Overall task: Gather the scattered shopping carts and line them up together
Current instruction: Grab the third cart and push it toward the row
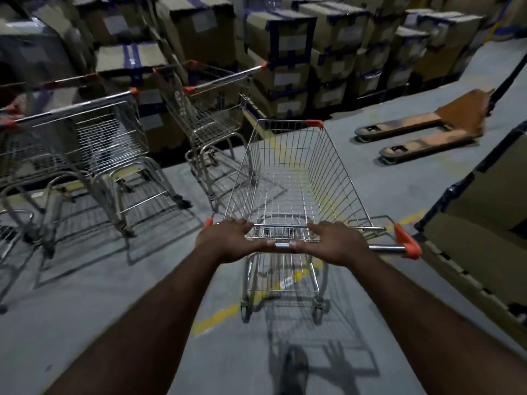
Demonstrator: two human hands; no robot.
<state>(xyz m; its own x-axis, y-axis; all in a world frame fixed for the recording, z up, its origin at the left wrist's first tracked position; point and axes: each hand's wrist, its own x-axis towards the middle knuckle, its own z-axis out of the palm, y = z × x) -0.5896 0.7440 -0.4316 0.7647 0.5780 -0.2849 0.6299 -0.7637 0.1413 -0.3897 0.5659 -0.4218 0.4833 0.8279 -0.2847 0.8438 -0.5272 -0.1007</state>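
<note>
A wire shopping cart (288, 178) with orange corner caps stands in front of me, its basket empty. My left hand (228, 238) and my right hand (336, 240) both grip its metal handle bar, thumbs almost meeting at the middle. To the left, another cart (211, 115) stands ahead with its handle toward me. A group of nested carts (94, 138) sits further left, side by side with it.
Stacked cardboard boxes (288, 52) wall off the far side. An orange pallet jack (422, 135) lies on the floor at the right. More boxes (490, 212) stand close on the right. A yellow line (219, 317) crosses the grey floor. My foot (293, 369) shows below.
</note>
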